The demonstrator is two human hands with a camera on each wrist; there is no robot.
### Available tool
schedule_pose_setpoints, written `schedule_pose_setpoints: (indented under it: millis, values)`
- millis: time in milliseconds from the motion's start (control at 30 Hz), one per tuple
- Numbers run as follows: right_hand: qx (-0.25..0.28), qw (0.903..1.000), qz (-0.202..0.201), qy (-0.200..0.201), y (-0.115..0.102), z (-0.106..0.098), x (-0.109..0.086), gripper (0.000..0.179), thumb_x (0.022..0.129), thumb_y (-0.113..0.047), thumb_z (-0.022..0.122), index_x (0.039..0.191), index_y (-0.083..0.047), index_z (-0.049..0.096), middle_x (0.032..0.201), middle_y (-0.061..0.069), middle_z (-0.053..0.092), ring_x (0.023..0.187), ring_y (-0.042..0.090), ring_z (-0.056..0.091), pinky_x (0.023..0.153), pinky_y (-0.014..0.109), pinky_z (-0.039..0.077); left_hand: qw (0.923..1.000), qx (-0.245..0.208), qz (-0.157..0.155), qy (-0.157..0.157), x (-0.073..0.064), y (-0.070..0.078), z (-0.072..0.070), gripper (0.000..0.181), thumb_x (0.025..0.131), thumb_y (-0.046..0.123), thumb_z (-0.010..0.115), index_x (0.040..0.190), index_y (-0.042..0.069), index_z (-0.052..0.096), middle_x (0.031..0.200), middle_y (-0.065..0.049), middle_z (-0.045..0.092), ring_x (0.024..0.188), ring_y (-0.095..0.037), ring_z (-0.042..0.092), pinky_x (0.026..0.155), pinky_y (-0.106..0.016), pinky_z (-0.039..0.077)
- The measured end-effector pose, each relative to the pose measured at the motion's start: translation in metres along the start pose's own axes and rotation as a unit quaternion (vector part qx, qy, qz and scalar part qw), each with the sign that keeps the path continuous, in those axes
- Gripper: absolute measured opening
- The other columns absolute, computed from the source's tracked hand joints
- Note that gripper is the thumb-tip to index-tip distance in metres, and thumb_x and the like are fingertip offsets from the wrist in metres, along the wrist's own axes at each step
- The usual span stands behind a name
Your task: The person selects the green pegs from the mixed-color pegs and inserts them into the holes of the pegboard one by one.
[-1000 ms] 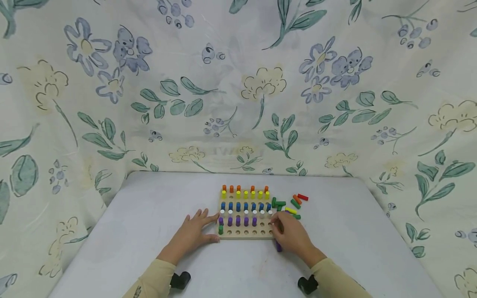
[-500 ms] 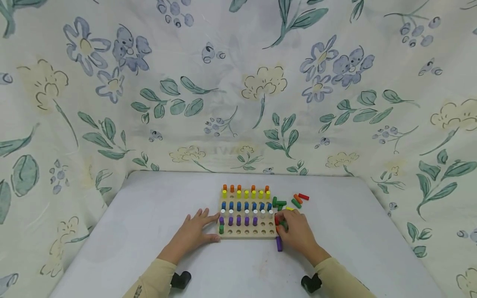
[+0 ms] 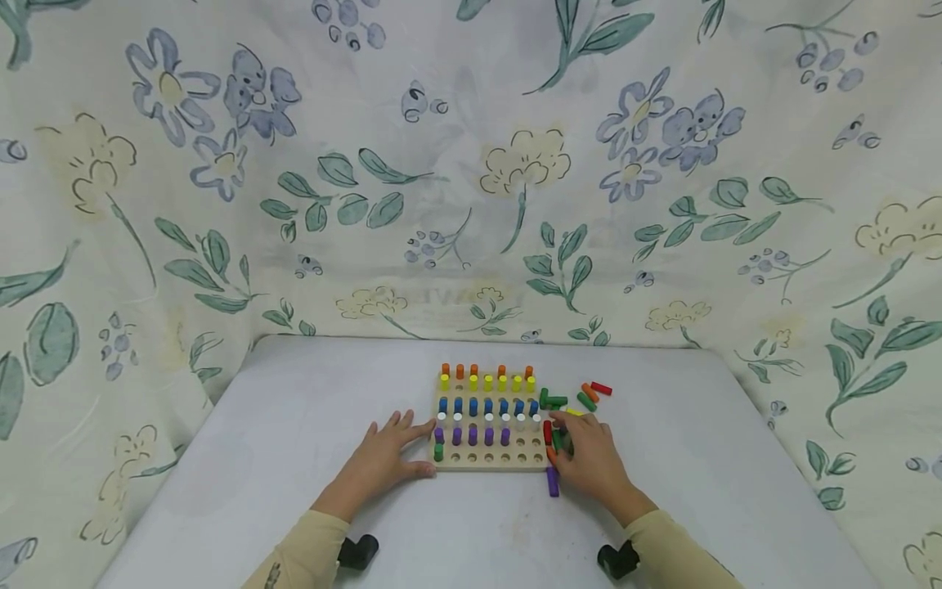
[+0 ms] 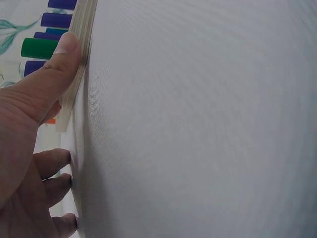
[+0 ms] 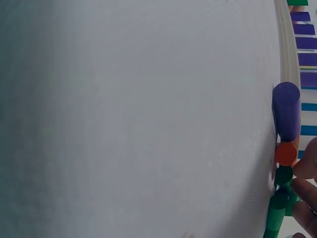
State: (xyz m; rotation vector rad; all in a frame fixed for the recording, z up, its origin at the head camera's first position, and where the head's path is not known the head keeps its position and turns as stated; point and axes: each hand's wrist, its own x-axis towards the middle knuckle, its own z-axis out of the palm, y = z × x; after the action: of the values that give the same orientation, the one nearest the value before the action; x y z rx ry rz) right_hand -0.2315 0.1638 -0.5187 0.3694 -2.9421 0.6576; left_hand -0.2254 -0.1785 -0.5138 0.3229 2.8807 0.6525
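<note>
A wooden pegboard (image 3: 489, 469) lies at lower centre of the head view, carrying orange, yellow, blue, white and purple pegs in rows, plus one green peg (image 3: 438, 452) at its lower-left corner. The left hand (image 3: 377, 465), fingers spread, touches its left edge with thumb and index finger. Lower right of centre, the right hand (image 3: 590, 460) bends around loose green pegs (image 3: 557, 439); whether it pinches one, I cannot tell. A loose purple peg (image 3: 553, 483) lies by the board's lower-right corner.

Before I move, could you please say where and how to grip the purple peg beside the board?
I'd pinch the purple peg across its round sides, at its near end, from above: it lies flat, that end jutting past the board, opposite the orange peg.
</note>
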Motion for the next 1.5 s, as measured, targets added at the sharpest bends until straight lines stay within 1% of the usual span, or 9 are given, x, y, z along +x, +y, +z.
schedule_pose_setpoints:
  millis: [333,467,667,833,1100,1300,1500]
  values:
    - [-0.007,1.0,-0.006,-0.003,0.0031,-0.0004,-0.0025,0.059,0.085,-0.007,0.075,0.141,-0.013,0.058,0.124,0.003,0.069,0.112,0.024,0.055,0.095,0.043,0.047,1.0,0.001,-0.001,0.001,0.0,0.0023,-0.0003,0.085,0.078,0.055,0.081,0.15,0.02,0.053,0.159,-0.024,0.036,0.15,-0.045,0.024,0.121,-0.067,0.012]
    - [-0.012,0.9999,-0.011,0.002,0.0043,-0.0003,-0.0031,0.057,0.086,-0.007,0.075,0.141,-0.012,0.058,0.122,0.003,0.069,0.11,0.025,0.055,0.092,0.043,0.047,1.0,0.003,-0.001,0.0,-0.0002,0.0031,-0.0005,0.084,0.078,0.054,0.081,0.15,0.02,0.053,0.16,-0.024,0.035,0.15,-0.045,0.023,0.121,-0.067,0.012]
    - [-0.01,0.9999,-0.01,0.007,0.0064,0.0,-0.0034,0.054,0.089,-0.012,0.074,0.14,-0.013,0.059,0.119,0.0,0.07,0.109,0.023,0.055,0.088,0.04,0.046,1.0,0.007,0.002,0.0,0.0,0.0029,-0.0002,0.085,0.078,0.056,0.08,0.15,0.02,0.053,0.159,-0.025,0.035,0.15,-0.046,0.024,0.12,-0.068,0.013]
    - [-0.004,0.9999,-0.008,0.013,0.0067,-0.0004,-0.0039,0.051,0.091,-0.016,0.073,0.139,-0.013,0.059,0.114,-0.002,0.071,0.107,0.022,0.055,0.088,0.04,0.046,0.9999,0.011,0.004,0.002,0.0008,0.0026,-0.0007,0.086,0.078,0.058,0.079,0.15,0.02,0.052,0.159,-0.025,0.035,0.15,-0.046,0.024,0.12,-0.068,0.013]
    - [0.016,0.9998,0.005,0.013,0.0079,0.0004,-0.0042,0.047,0.094,-0.019,0.07,0.14,-0.014,0.059,0.111,-0.002,0.07,0.108,0.024,0.056,0.091,0.043,0.046,0.9999,0.016,0.007,0.002,-0.0004,0.0016,-0.0015,0.086,0.078,0.058,0.078,0.151,0.02,0.052,0.159,-0.025,0.036,0.149,-0.047,0.025,0.12,-0.068,0.014]
    - [0.036,0.9992,0.011,0.017,0.0073,0.0008,-0.0045,0.044,0.096,-0.022,0.067,0.139,-0.014,0.06,0.105,-0.004,0.071,0.105,0.022,0.056,0.089,0.042,0.046,0.9999,0.015,0.007,0.003,0.0002,0.0024,-0.0024,0.085,0.079,0.058,0.078,0.15,0.02,0.052,0.159,-0.026,0.035,0.149,-0.047,0.025,0.12,-0.068,0.013]
    - [0.044,0.9987,0.019,0.016,0.0089,0.0018,-0.004,0.041,0.098,-0.024,0.065,0.138,-0.013,0.062,0.101,-0.006,0.07,0.102,0.021,0.055,0.088,0.041,0.046,0.9999,0.011,0.007,0.002,0.0001,0.002,-0.0017,0.085,0.079,0.058,0.078,0.15,0.02,0.052,0.159,-0.026,0.035,0.15,-0.047,0.024,0.12,-0.068,0.013]
